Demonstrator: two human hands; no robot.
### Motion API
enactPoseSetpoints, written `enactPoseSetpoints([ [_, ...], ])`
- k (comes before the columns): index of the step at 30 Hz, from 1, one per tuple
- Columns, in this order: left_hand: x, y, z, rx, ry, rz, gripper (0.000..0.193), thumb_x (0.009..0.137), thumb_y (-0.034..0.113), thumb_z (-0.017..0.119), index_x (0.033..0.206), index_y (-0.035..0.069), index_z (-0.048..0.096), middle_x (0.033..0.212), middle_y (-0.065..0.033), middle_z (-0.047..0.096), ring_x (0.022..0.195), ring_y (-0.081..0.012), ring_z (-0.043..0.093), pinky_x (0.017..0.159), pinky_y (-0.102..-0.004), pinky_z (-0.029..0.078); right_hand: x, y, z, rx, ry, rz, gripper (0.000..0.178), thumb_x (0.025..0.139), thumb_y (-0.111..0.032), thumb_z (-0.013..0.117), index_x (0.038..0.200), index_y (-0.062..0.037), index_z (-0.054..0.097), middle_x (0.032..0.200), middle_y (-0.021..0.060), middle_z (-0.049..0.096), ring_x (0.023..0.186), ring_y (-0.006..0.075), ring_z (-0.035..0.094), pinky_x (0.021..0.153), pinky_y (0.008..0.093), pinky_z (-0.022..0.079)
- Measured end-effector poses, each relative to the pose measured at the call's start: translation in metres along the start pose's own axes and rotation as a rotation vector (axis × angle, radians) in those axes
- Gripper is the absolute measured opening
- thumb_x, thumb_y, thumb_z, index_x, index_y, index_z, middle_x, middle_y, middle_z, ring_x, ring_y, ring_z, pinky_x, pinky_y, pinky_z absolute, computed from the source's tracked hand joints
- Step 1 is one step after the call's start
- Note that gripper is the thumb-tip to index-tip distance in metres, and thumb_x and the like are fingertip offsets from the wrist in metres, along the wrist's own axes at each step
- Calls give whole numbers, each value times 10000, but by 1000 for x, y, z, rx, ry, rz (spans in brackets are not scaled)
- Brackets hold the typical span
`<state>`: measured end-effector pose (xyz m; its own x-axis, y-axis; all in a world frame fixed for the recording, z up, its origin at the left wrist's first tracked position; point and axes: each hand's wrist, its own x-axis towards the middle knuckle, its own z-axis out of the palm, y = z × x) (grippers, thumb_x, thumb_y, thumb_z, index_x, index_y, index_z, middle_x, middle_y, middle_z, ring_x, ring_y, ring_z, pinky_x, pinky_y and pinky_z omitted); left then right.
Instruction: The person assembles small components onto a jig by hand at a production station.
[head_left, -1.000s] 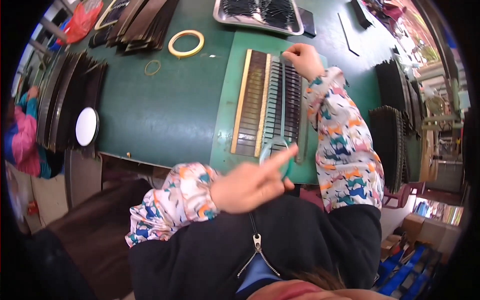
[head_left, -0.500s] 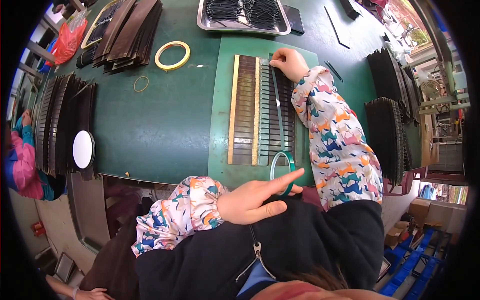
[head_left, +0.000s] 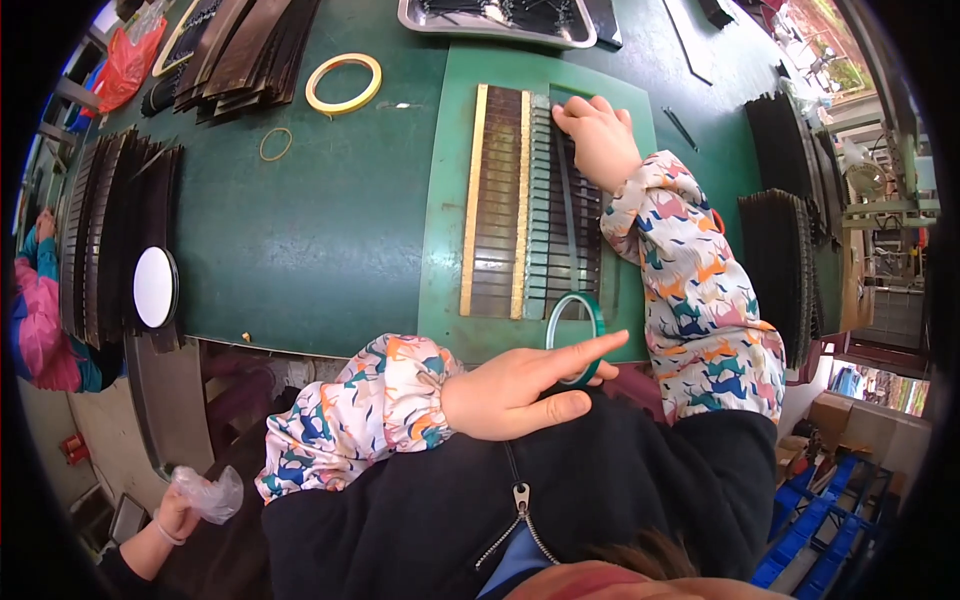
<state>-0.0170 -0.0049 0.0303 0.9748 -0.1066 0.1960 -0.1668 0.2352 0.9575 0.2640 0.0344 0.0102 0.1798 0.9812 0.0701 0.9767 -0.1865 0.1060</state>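
Fingers of the left hand [head_left: 505, 395] hold a green tape roll [head_left: 600, 318], forefinger and thumb stretched out. At the far end of a dark slatted panel [head_left: 492, 200], the right hand [head_left: 602, 145] bends its fingertips over the tape strip [head_left: 571, 220]; pinching or pressing, I cannot tell. The panel lies on a green mat [head_left: 440, 280], whose right edge the patterned sleeve [head_left: 690, 270] partly covers. Beyond sits a metal tray [head_left: 500, 38]; leftward, a yellow tape roll [head_left: 316, 90] and a white disc [head_left: 154, 288].

There are two tape rolls [head_left: 598, 320] and one metal tray [head_left: 500, 39].
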Motion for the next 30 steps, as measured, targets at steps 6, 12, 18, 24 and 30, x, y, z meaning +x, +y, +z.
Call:
enactPoseSetpoints([
  [6,-1,-4,-5,73,6,3,671,992,340,448,1514,43,150,1316,-167,540,1156,-285,565,976,-372,426,13,-13,16,46,8,-45,382,791,3,564,1144,-114,650,1019,10,574,1020,250,515,874,401,397],
  [12,4,0,-5,34,-31,9,663,991,338,456,1513,49,167,1309,-162,542,1124,-276,577,950,-363,436,-2,-1,-7,84,-59,-42,328,807,-37,570,1118,-111,647,1014,16,563,1017,254,519,850,422,429],
  [18,7,4,-11,7,-18,-26,654,989,320,463,1513,55,176,1300,-160,544,1107,-249,585,933,-349,441,-16,-11,16,109,113,-68,311,789,-21,577,1080,-93,661,984,34,570,983,271,526,822,399,451],
  [24,5,3,-8,-10,-26,-26,638,993,302,457,1512,55,181,1293,-168,545,1109,-238,583,942,-348,439,-17,-8,7,206,77,-127,294,761,-8,595,1038,-68,673,932,53,578,916,286,535,810,359,472],
  [30,7,4,-11,-61,-18,-42,611,1002,273,448,1512,56,188,1297,-165,537,1111,-216,578,939,-348,440,-36,-19,15,187,173,-161,314,754,20,586,1052,-28,672,919,67,580,880,290,526,808,342,475],
])
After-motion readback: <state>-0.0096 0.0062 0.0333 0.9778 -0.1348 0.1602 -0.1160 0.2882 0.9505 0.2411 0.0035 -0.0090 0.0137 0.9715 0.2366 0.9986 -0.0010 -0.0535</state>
